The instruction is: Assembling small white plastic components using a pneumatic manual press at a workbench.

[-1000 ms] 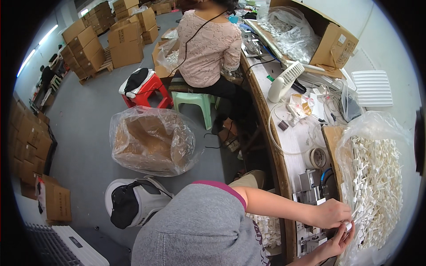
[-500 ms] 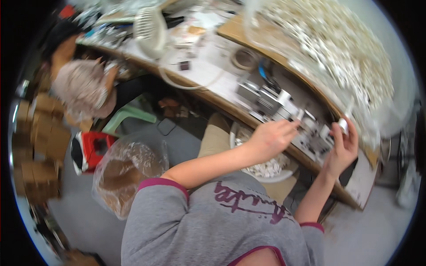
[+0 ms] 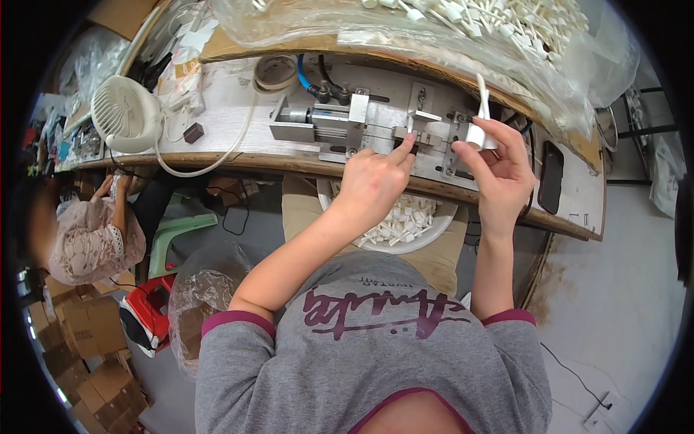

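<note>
My left hand [image 3: 376, 181] reaches to a metal clamping jig [image 3: 419, 137] on the bench. Its index finger is stretched out against a small white plastic piece [image 3: 410, 124] in the jig, and the other fingers are curled under; the thumb is mostly hidden. Just right of the jig, my right hand [image 3: 504, 163] pinches white plastic pieces with a round cap and a thin stem [image 3: 475, 136] between thumb and fingers, stems pointing up. Left of the jig sits a metal air cylinder [image 3: 318, 123] with hose fittings.
A clear bag of white stemmed pieces [image 3: 499, 25] lies on cardboard behind the jig. Below the bench edge, a white basin [image 3: 441, 220] of similar pieces rests on my lap. A phone [image 3: 551, 177] lies at right, a fan [image 3: 126, 114] at left. Another person [image 3: 97, 239] sits at far left.
The view has turned, so the bench now lies more level. My left hand has come to the jig with its index finger extended; my right hand still holds white pieces.
</note>
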Demonstrator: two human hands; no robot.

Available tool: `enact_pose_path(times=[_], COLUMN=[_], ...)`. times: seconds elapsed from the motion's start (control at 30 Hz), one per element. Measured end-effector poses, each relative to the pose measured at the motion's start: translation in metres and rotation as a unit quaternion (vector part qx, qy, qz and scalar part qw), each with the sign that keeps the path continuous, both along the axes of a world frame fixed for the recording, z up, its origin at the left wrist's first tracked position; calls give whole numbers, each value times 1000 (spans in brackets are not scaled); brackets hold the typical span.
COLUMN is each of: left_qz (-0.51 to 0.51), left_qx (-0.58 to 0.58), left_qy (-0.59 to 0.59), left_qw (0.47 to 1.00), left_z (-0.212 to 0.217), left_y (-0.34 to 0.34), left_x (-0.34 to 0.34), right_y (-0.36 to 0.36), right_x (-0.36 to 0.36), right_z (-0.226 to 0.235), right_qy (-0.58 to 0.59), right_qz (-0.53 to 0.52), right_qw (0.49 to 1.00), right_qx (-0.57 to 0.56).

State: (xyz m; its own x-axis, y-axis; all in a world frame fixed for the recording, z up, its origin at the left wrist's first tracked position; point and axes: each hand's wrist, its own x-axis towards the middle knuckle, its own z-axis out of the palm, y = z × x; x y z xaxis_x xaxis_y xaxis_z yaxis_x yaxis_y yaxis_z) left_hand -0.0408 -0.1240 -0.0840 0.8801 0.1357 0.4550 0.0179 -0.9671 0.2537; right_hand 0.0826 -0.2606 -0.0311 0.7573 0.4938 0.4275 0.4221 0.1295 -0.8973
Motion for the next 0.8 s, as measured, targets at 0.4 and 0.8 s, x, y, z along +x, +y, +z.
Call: enact_pose_path(times=[0.4,0.8], left_qz=[-49,-29], left_qx=[-408,-253], left_qy=[-22,-83], left_qw=[911,964], left_z=[30,6], left_y=[-5,-2], left_x=[-4,-17], right_y=[-3,-16], right_x=[-22,-22], right_z=[-17,-25], right_qy=[-187,-116], right_qz=[-59,-29], right_qw=[972,985], right_qx=[-128,-124])
